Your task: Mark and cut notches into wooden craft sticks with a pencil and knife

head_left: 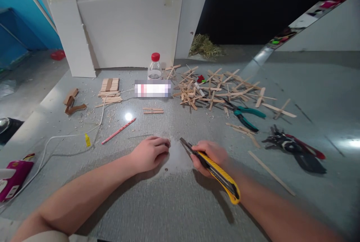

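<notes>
My right hand point(209, 156) is wrapped round a yellow box cutter point(218, 172), its blade out and pointing up and left. My left hand point(152, 154) rests on the table with its fingers curled in and pressed together. Whatever may be under those fingertips is hidden. The blade tip is a short gap to the right of my left fingers. Beyond the left hand lie a few flat wooden sticks point(153, 111) and a pink pencil point(118, 131). One longer wooden stick point(271, 172) lies to the right of the knife.
Crossed wooden-stick pieces point(194, 92) spread across the back right. Teal-handled pliers point(246, 114) and a dark tool point(295, 148) lie at right. A stick stack point(109, 88), red-capped bottle point(154, 67), white cable point(102, 112) and magenta box point(17, 178) stand at back and left.
</notes>
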`<state>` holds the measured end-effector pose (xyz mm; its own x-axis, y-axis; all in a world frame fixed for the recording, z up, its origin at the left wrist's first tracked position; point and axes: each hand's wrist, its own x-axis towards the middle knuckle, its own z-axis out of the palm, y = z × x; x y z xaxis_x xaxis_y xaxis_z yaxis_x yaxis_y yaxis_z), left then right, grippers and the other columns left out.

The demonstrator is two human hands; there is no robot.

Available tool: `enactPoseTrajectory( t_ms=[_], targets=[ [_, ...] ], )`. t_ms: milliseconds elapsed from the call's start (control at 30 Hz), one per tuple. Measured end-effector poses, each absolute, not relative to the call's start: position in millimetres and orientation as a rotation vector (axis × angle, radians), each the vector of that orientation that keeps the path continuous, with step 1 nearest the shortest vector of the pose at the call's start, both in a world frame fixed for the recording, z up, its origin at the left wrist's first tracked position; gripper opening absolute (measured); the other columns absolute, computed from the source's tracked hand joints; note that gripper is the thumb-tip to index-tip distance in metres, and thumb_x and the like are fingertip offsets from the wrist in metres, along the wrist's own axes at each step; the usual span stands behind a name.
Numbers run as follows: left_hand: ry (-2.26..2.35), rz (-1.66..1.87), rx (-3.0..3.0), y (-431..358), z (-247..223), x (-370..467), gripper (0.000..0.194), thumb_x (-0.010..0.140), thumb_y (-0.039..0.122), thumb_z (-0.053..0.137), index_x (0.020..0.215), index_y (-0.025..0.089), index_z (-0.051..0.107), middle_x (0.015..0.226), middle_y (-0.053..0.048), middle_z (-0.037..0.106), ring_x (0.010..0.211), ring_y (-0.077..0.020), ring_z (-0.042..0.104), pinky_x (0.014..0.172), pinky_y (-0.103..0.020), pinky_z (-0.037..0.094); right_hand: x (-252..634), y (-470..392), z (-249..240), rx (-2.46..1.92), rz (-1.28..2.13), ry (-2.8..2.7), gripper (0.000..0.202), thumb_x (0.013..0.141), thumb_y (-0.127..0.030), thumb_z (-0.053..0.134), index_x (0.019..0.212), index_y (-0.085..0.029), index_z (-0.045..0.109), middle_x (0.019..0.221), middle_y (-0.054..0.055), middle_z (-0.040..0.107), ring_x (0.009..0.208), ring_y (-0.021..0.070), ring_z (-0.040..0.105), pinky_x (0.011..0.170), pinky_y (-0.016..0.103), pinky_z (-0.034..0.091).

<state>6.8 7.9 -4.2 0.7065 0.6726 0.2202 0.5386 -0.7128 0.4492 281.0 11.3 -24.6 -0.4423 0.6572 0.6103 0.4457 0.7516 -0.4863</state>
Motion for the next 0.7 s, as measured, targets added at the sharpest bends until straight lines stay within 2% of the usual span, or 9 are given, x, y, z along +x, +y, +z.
enactPoseTrajectory(
  t_ms=[167,267,367,500,567,700],
  targets=[
    [1.146,0.612,2.469,13,-3,2,0.021,0.097,0.018,0.047,0.106,0.019,0.066,0.117,-0.008,0.070,0.107,-0.0213,0.066,0.095,-0.041,0.050,281,10,-22,-0.809,0.376,-2.102,0.024,0.100,-0.040,0.058,0.103,-0.018,0.064,0.090,0.001,0.066,0.071,0.0110,0.061,0.066,0.028,0.055],
    [1.162,0.582,2.466,16,0,-1,0.022,0.095,0.026,0.055,0.114,0.020,0.066,0.124,-0.009,0.068,0.117,-0.0258,0.062,0.101,-0.047,0.047,280,8,-18,-0.812,0.401,-2.092,0.021,0.099,-0.039,0.057,0.103,-0.019,0.064,0.083,0.000,0.065,0.066,0.0114,0.058,0.062,0.027,0.053],
    [1.118,0.502,2.502,17,3,-4,0.039,0.090,0.041,0.066,0.125,0.024,0.064,0.137,-0.010,0.062,0.133,-0.0327,0.052,0.113,-0.058,0.035,277,7,-16,-0.749,0.439,-2.111,0.008,0.093,-0.032,0.061,0.098,-0.026,0.064,0.071,0.000,0.064,0.058,0.0152,0.057,0.056,0.031,0.050],
    [1.089,0.266,2.609,17,7,-6,0.056,0.089,0.056,0.064,0.139,0.032,0.058,0.159,-0.012,0.041,0.152,-0.0430,0.024,0.118,-0.073,0.011,271,1,-13,-0.663,0.487,-2.141,0.014,0.084,-0.026,0.065,0.096,-0.032,0.065,0.065,0.000,0.063,0.055,0.0196,0.058,0.053,0.036,0.049],
    [1.050,0.177,2.647,18,8,-8,0.060,0.089,0.059,0.063,0.144,0.035,0.054,0.164,-0.012,0.033,0.154,-0.0444,0.018,0.117,-0.075,0.007,268,-2,-11,-0.627,0.511,-2.151,0.019,0.081,-0.024,0.066,0.098,-0.033,0.065,0.063,0.000,0.062,0.054,0.0203,0.057,0.052,0.036,0.048],
    [0.937,0.101,2.663,25,9,-16,0.064,0.088,0.065,0.062,0.146,0.039,0.051,0.165,-0.009,0.031,0.154,-0.0428,0.017,0.119,-0.072,0.005,263,-7,-9,-0.576,0.567,-2.165,0.030,0.080,-0.018,0.066,0.105,-0.034,0.063,0.060,-0.002,0.060,0.049,0.0195,0.052,0.048,0.035,0.043]
  ],
)
